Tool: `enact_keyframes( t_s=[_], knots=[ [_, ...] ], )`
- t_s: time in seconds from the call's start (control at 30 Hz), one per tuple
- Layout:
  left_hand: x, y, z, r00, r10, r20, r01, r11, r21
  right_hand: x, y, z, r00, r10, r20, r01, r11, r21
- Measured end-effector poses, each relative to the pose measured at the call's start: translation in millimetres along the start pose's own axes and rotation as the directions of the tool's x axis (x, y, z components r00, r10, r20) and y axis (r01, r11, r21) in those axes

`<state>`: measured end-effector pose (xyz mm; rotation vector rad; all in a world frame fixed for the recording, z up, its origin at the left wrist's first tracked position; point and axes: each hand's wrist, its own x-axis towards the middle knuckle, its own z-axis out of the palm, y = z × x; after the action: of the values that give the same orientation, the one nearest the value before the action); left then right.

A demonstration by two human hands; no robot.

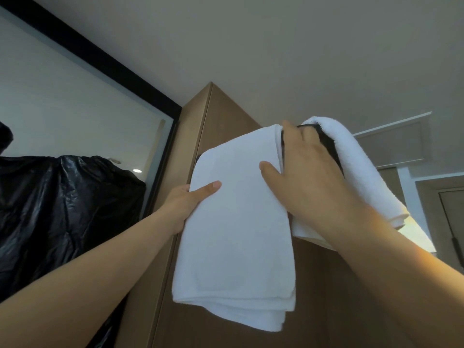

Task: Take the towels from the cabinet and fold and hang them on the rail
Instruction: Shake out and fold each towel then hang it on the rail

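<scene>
A folded white towel (236,234) hangs in the middle of the view, draped over a dark rail (326,144) that shows only between the two towels. My left hand (190,199) grips its left edge, thumb on the front. My right hand (303,167) holds its upper right edge, thumb on the front and fingers reaching behind by the rail. A second white towel (356,169) hangs over the same rail just to the right, partly hidden by my right forearm.
A tall brown wooden cabinet (218,116) stands behind the towels and rises to the ceiling. Left of it is a black-framed glass panel (75,101) with a shiny black plastic cover (62,209) in front. A door frame (442,197) stands at the far right.
</scene>
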<state>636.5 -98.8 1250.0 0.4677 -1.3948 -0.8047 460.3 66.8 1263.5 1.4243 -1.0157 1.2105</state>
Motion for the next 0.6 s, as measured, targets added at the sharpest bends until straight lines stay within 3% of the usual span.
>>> enact_keyframes(
  t_s=[0.13, 0.2, 0.3, 0.4, 0.6],
  knots=[
    [4, -6, -1, 0.999, 0.04, 0.013, -0.039, 0.999, -0.037, 13, 6, 6, 0.929, 0.249, 0.275, -0.314, 0.923, 0.225],
    [6, -11, -3, 0.999, 0.052, 0.012, -0.051, 0.997, -0.054, 28, 9, 10, 0.916, 0.274, 0.293, -0.347, 0.908, 0.236],
    [12, -15, 0, 0.993, 0.067, -0.1, -0.068, 0.998, -0.013, 42, 6, 13, 0.941, 0.248, 0.232, -0.299, 0.928, 0.22],
    [23, -12, 3, 0.961, 0.114, -0.251, -0.093, 0.991, 0.094, 45, 4, 15, 0.985, 0.152, 0.086, -0.157, 0.986, 0.062],
    [37, 9, 14, 0.945, 0.183, -0.272, -0.179, 0.983, 0.039, 68, 2, 13, 0.998, -0.039, -0.055, 0.025, 0.971, -0.239]
  ],
)
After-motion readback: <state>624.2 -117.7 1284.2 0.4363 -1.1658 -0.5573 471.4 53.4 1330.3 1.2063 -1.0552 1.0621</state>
